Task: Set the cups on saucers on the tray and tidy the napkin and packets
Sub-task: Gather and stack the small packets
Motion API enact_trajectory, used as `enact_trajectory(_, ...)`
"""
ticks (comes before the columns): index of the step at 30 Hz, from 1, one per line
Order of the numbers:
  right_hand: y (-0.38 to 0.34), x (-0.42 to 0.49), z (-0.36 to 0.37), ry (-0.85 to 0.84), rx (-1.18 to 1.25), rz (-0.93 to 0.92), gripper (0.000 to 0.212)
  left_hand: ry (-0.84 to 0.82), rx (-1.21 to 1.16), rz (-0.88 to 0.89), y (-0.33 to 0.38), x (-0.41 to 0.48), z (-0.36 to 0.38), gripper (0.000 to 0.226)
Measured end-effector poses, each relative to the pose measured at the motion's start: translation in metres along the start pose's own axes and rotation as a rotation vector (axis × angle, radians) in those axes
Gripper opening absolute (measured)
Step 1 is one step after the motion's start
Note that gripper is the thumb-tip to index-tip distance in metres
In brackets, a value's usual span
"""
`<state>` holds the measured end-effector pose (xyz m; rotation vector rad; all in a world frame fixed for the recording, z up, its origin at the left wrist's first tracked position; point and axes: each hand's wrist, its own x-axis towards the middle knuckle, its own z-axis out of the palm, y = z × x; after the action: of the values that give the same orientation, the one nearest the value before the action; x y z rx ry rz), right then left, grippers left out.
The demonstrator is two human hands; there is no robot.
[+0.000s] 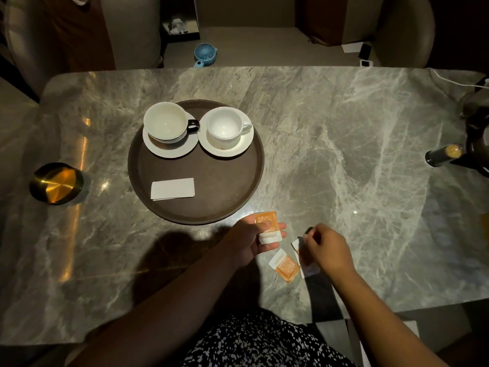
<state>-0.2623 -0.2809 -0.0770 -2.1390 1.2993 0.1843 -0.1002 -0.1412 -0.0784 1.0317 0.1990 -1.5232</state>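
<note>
Gripping packet (267, 225) in left hand (247, 241), second packet (295, 245) in right hand (328, 251) | brass bowl (57, 182), bottle (444, 154) flanking tray (217, 189)

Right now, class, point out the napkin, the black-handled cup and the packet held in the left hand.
napkin (172, 188): head view, middle of its top face.
cup (165, 123): head view, inside bottom of its bowl.
packet (267, 219): head view, its orange upper half.

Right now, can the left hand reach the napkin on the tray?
Probably yes. Nothing stands between the left hand and the napkin on the tray; the cups sit farther back. But it holds an orange packet.
</note>
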Motion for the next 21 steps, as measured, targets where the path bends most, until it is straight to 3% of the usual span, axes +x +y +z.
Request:
enact_trajectory(3,0.011,-0.007,0.004,-0.013,-0.144,0.065,0.025,0.016,0.002,-0.003,0.000,0.002,0.002,0.025)
enact_trajectory(8,0.017,-0.017,0.013,-0.049,-0.132,0.095,0.035,0.013,-0.019,-0.014,0.002,0.000,0.002,0.032)
enact_trajectory(10,0.016,-0.017,0.015,-0.046,-0.119,0.107,0.035,0.019,-0.030,-0.021,0.001,0.000,0.002,0.042)
enact_trajectory(14,0.015,-0.014,0.015,-0.043,-0.073,0.139,0.027,0.032,-0.050,-0.037,-0.003,-0.002,-0.001,0.028)
enact_trajectory(18,0.018,-0.010,0.011,-0.008,-0.066,0.117,0.011,0.048,-0.049,-0.041,-0.004,-0.002,-0.002,0.026)
enact_trajectory(21,0.017,-0.008,0.005,0.037,0.037,0.120,0.022,0.070,-0.048,-0.049,-0.004,-0.001,-0.001,0.030)
